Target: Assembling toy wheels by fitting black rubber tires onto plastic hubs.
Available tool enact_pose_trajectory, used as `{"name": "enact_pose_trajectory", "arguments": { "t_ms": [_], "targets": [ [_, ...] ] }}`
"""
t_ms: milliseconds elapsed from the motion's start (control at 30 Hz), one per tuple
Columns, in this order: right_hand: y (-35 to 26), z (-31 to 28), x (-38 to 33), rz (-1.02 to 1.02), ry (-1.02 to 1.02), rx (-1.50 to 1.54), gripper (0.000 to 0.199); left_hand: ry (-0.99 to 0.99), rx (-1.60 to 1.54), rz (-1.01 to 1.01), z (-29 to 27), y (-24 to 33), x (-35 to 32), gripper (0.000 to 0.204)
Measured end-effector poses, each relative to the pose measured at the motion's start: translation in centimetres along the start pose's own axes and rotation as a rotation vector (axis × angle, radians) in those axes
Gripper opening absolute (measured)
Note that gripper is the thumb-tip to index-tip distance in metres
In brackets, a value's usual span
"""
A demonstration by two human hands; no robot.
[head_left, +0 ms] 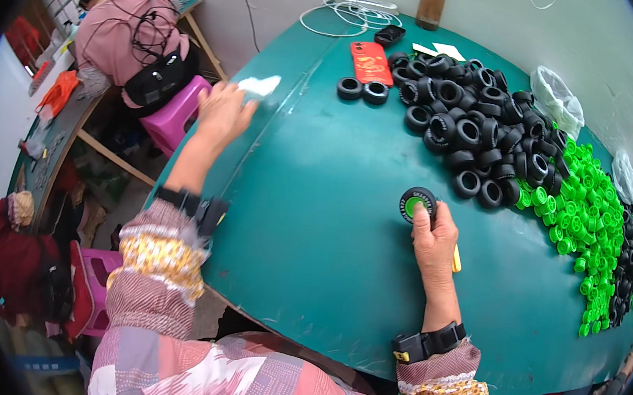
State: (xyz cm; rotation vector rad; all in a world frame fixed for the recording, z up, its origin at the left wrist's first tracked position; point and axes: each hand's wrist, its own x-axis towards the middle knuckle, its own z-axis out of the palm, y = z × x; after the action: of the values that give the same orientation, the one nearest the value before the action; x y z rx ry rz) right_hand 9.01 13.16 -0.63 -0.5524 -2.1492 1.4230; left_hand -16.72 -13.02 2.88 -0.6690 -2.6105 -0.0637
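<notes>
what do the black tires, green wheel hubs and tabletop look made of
Black tires: probably rubber or soft plastic, judging by their dull sheen. Green wheel hubs: likely moulded plastic, glossy and evenly bright. Tabletop: perhaps laminate or vinyl, smooth with soft reflections.

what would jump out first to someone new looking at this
Probably the bright green hubs heaped on the table's right, against a big pile of black tyres. Then the right hand, holding a black wheel with a green centre near the middle.
</notes>
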Motion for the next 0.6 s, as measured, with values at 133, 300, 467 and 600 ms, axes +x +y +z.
{"name": "enact_pose_trajectory", "arguments": {
  "t_ms": [133, 300, 467, 600],
  "targets": [
    [0.3, 0.3, 0.0, -0.056, 0.014, 0.008, 0.029, -0.186, 0.136, 0.018, -5.1, -3.8, -7.9, 0.028],
    [0.8, 0.4, -0.4, -0.064, 0.025, 0.024, 0.031, -0.442, 0.1, 0.041, -8.9, -3.6, -9.5, 0.027],
    [0.9, 0.0, 0.0, -0.034, 0.08, 0.035, 0.027, -0.047, -0.409, 0.445, -9.3, 3.2, -5.1, 0.026],
    [0.5, 0.3, 0.4, -0.027, 0.115, 0.142, 0.025, -0.454, -1.068, 0.347, -6.3, 15.1, -2.1, 0.037]
  ]
}}
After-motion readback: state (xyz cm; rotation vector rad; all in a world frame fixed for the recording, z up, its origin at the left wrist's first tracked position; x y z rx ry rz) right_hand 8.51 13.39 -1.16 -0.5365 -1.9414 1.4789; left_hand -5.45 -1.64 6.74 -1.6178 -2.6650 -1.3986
